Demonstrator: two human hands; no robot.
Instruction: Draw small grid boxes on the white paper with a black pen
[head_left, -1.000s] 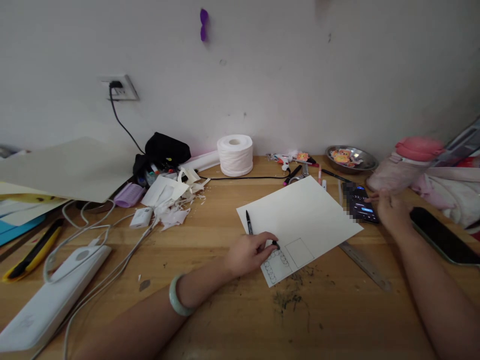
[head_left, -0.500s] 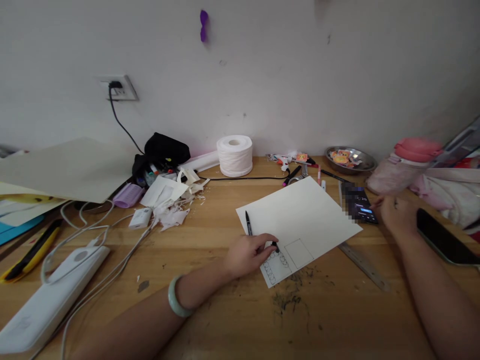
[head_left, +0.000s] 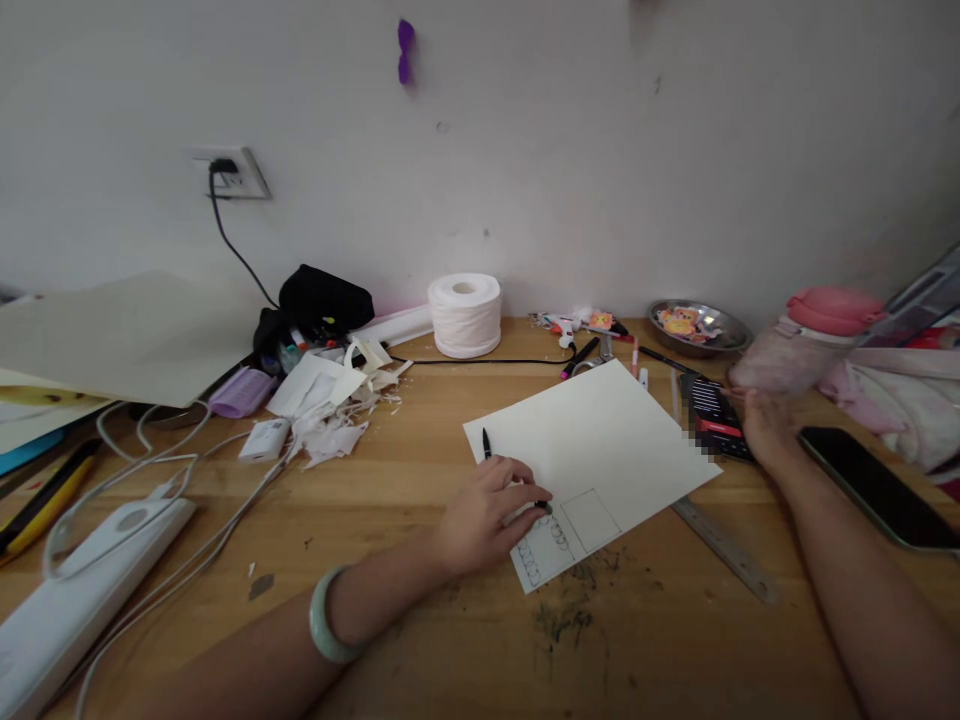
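Note:
My left hand point(head_left: 487, 515), with a pale green bangle on its wrist, rests on the lower left of a white sheet point(head_left: 600, 430). Its fingers are closed on a small black object, perhaps a pen cap. A black pen point(head_left: 486, 442) lies on the sheet just beyond the knuckles. Drawn on the sheet are a square outline and rows of small loops. My right hand point(head_left: 769, 435) is at the right edge of a dark phone point(head_left: 716, 415) with a lit screen; its fingers are partly hidden and blurred.
A second phone point(head_left: 877, 485) lies right of my right forearm. A metal ruler point(head_left: 724, 550) sticks out under the sheet. Behind stand a white roll point(head_left: 465, 315), a metal bowl point(head_left: 697, 328) and a pink-lidded bottle point(head_left: 799, 340). Paper scraps point(head_left: 322, 405), cables and a power bank point(head_left: 97, 570) are at the left.
The phone screen shows different content. My right hand has shifted slightly left and its fingers have changed pose. My left hand has moved a little down and left in view, still with the black object.

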